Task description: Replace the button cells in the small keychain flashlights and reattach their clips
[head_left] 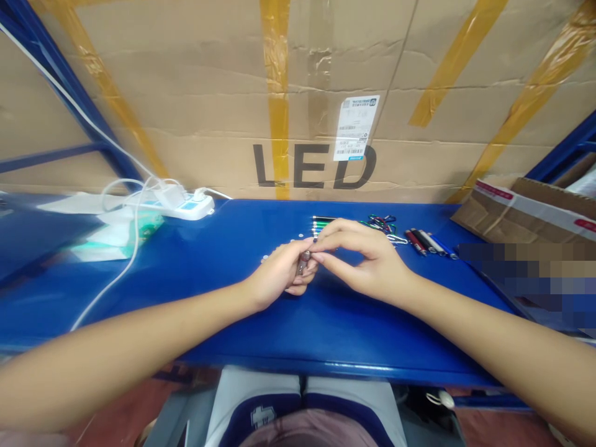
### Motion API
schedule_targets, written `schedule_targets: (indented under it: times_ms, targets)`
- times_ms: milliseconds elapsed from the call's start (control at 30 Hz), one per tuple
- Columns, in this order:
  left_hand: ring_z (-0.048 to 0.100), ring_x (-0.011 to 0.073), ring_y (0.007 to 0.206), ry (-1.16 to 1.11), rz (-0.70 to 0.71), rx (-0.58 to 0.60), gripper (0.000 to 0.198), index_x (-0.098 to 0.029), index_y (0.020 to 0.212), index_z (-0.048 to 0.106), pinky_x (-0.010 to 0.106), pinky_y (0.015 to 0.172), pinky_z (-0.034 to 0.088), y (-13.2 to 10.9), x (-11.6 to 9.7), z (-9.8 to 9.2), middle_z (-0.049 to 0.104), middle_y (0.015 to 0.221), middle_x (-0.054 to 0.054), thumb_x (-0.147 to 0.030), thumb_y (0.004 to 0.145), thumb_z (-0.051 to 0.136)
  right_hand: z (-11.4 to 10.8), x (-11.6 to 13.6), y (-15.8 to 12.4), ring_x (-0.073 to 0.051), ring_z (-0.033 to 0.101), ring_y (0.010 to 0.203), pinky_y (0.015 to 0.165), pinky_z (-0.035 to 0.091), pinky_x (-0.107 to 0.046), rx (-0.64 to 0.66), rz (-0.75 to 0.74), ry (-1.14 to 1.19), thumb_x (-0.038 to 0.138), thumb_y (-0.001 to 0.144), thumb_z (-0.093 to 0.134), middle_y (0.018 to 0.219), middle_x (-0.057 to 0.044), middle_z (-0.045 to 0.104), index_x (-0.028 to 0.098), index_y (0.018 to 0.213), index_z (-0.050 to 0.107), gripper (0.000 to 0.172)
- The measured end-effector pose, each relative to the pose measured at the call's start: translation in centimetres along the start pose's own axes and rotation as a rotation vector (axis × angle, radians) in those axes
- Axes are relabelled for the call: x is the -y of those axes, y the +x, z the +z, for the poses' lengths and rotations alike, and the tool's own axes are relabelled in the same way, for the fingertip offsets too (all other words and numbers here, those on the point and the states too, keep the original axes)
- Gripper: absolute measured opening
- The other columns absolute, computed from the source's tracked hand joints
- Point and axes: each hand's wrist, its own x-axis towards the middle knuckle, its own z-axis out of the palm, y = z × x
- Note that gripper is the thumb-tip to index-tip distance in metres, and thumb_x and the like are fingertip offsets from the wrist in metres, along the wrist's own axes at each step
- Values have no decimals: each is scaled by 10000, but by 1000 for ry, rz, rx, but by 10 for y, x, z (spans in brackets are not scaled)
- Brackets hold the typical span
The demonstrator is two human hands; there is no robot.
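Above the middle of the blue table [298, 335], my left hand [284, 273] is curled round a small grey metal tube [303, 263], whose rounded end points up between thumb and fingers. My right hand [363, 254] comes in from the right, its thumb and forefinger bent together at that end. A tiny dark piece shows at the forefinger's tip; its kind is too small to make out. Behind my hands lie several slim coloured tubes [321, 225], partly covered by my right hand, with carabiner clips [382, 222] beside them. A few small pale discs [266, 257] lie near my left hand.
Right of the clips lies a row of red, black, white and blue tubes [431, 242]. An open cardboard box [526, 205] stands at the right. A white power strip [186, 206] with cables and a green-white packet [112, 236] are at left. A large carton [209, 99] walls off the back.
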Motion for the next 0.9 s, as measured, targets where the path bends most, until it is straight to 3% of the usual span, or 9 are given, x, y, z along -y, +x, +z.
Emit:
schedule_targets:
  times_ms: [200, 367, 467, 667, 767, 900]
  targets:
    - [254, 80, 489, -32, 63, 12, 316, -176, 643, 409, 195, 426, 192, -3, -4, 0, 321, 597, -34, -329, 919, 432, -9, 7, 0, -193, 688, 891, 811, 483, -390, -3, -196, -239, 145, 880, 643, 980, -65, 733, 224, 1019, 706, 172]
    - [249, 82, 491, 24, 141, 32, 285, -178, 625, 386, 201, 440, 178, -7, -9, 1, 306, 594, -33, -292, 879, 446, -11, 8, 1, -202, 677, 908, 836, 469, -398, -39, -122, -278, 121, 899, 574, 971, -69, 730, 214, 1042, 682, 203]
    - [237, 83, 483, 25, 227, -28, 260, -176, 617, 396, 200, 435, 171, -7, -10, -5, 299, 585, -33, -251, 863, 437, -8, 2, 0, -227, 647, 946, 865, 450, -426, 78, -14, -323, 172, 916, 569, 1005, -75, 722, 209, 1030, 688, 169]
    - [228, 93, 466, -62, 328, -233, 258, -184, 586, 383, 190, 400, 184, 3, -14, -18, 299, 558, -31, -219, 840, 416, 3, -18, -11, -295, 545, 1192, 1000, 398, -504, 425, 185, -359, 298, 967, 534, 1259, -116, 624, 245, 1207, 689, 290]
    - [213, 91, 456, -86, 304, -284, 266, -186, 577, 368, 186, 389, 173, 5, -15, -19, 291, 547, -32, -217, 838, 407, 8, -25, -14, -283, 555, 1155, 993, 410, -486, 469, 230, -345, 312, 966, 538, 1228, -114, 622, 241, 1227, 673, 302]
    - [216, 84, 456, -73, 248, -268, 264, -183, 577, 369, 180, 394, 168, 4, -13, -14, 288, 550, -35, -224, 830, 430, 9, -26, -14, -275, 554, 1127, 975, 414, -461, 492, 244, -325, 329, 975, 529, 1199, -105, 629, 239, 1206, 653, 278]
